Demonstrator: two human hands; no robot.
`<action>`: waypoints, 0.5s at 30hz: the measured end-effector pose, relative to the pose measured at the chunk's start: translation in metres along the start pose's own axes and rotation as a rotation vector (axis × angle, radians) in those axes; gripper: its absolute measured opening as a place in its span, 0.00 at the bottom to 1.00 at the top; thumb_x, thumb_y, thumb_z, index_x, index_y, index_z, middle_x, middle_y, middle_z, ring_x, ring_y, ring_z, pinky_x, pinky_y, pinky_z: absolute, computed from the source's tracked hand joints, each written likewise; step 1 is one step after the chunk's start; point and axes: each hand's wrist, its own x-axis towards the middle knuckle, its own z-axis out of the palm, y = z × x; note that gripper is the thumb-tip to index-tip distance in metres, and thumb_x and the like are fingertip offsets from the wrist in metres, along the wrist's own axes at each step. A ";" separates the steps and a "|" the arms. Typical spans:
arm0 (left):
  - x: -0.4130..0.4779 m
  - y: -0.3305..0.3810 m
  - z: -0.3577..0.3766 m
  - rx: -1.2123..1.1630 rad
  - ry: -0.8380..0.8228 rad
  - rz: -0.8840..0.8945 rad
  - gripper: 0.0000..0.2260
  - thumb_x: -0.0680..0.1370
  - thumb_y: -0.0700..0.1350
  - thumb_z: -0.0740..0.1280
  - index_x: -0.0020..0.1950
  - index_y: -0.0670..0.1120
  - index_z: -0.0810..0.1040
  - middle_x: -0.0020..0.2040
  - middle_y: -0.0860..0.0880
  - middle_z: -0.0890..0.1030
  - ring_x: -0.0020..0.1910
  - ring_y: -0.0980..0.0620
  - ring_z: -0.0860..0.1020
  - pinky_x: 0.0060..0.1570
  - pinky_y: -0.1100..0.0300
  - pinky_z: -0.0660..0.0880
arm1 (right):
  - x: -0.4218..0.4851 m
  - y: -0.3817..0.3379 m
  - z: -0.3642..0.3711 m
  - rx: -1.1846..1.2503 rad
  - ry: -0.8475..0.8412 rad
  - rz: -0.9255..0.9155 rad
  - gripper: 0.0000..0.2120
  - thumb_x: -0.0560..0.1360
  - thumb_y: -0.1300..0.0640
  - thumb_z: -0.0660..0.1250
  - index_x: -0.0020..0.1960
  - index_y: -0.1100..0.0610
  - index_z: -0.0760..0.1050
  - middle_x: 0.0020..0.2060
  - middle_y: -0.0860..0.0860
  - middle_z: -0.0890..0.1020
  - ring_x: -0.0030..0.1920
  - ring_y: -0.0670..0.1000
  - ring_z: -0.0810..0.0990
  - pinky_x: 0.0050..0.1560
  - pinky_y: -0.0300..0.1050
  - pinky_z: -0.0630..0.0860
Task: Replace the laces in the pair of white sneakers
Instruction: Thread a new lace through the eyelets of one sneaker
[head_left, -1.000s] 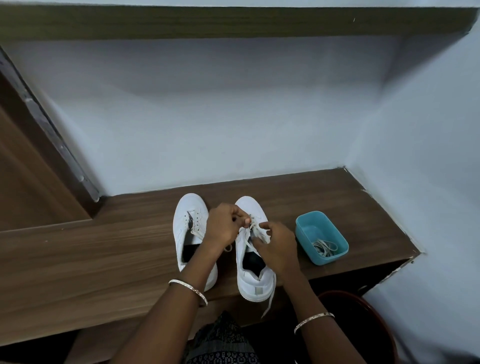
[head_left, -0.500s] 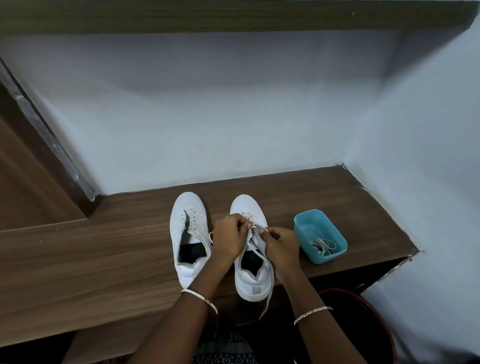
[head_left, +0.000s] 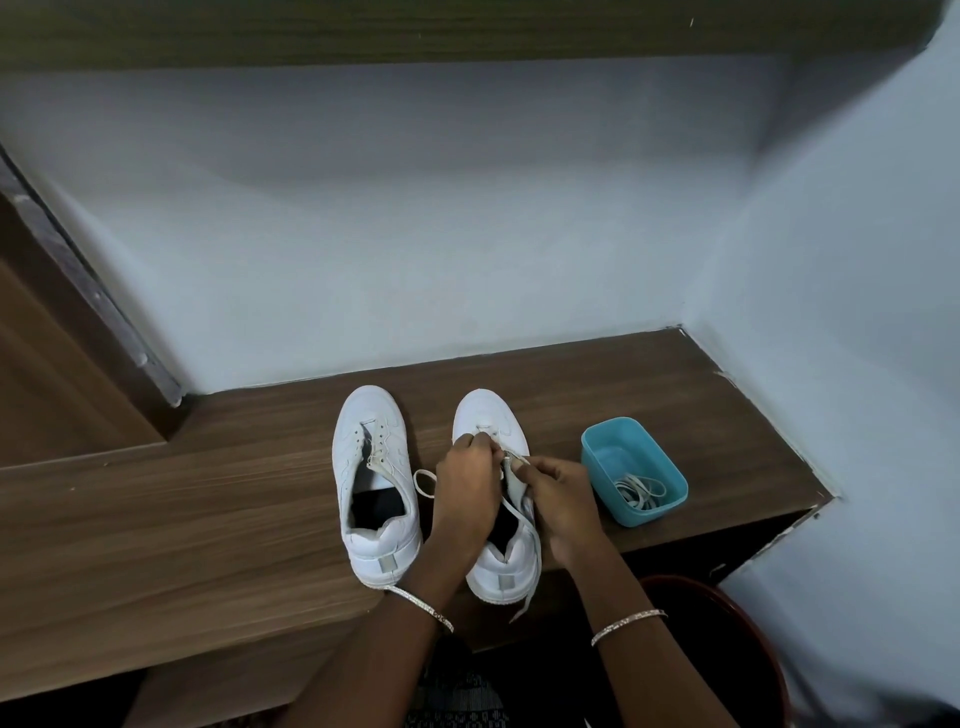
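Lace (head_left: 518, 512) — looked soft, limp and light, likely to slip; best pinched close to its tip | lay across the sneaker (head_left: 488, 415) under both hands, on the tabletop (head_left: 208, 509) | left hand (head_left: 465, 499) pinched it at the eyelets | right hand (head_left: 558, 499) pinched its end, just beside the left

Home interior, by look: small built-in nook. Wood-laminate ledge (head_left: 208, 519) fitted into corner of pale blue painted walls (head_left: 415, 234); paint edge seen chipped where ledge meets wall at right. Dark wooden shelf (head_left: 415, 31) fixed overhead. Wooden door frame (head_left: 88, 291) seen at left. Household things laid about: white sneakers (head_left: 375, 483) set on ledge, teal plastic tub (head_left: 655, 508) placed near them with loose laces (head_left: 636, 491) inside, maroon bucket (head_left: 748, 618) kept below ledge at right. Which room cannot be told.
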 end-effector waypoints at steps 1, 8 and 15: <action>0.000 0.000 0.001 0.005 0.003 -0.003 0.07 0.81 0.41 0.62 0.52 0.42 0.79 0.49 0.45 0.80 0.46 0.45 0.79 0.45 0.54 0.73 | -0.001 -0.001 0.000 0.002 -0.011 -0.002 0.06 0.74 0.55 0.72 0.47 0.54 0.86 0.44 0.55 0.87 0.49 0.56 0.86 0.57 0.61 0.80; 0.003 -0.004 -0.003 -0.022 0.018 -0.049 0.05 0.78 0.45 0.68 0.46 0.47 0.82 0.42 0.50 0.83 0.42 0.49 0.81 0.41 0.53 0.77 | 0.001 -0.011 -0.006 0.297 -0.087 0.138 0.07 0.77 0.62 0.70 0.50 0.65 0.83 0.45 0.61 0.86 0.40 0.52 0.85 0.43 0.44 0.82; 0.005 -0.016 -0.011 -0.122 0.026 -0.020 0.03 0.75 0.49 0.72 0.45 0.53 0.85 0.42 0.54 0.85 0.42 0.52 0.82 0.43 0.54 0.77 | 0.006 -0.017 0.005 0.131 0.022 0.072 0.02 0.76 0.62 0.70 0.45 0.61 0.81 0.43 0.62 0.85 0.45 0.63 0.85 0.53 0.60 0.82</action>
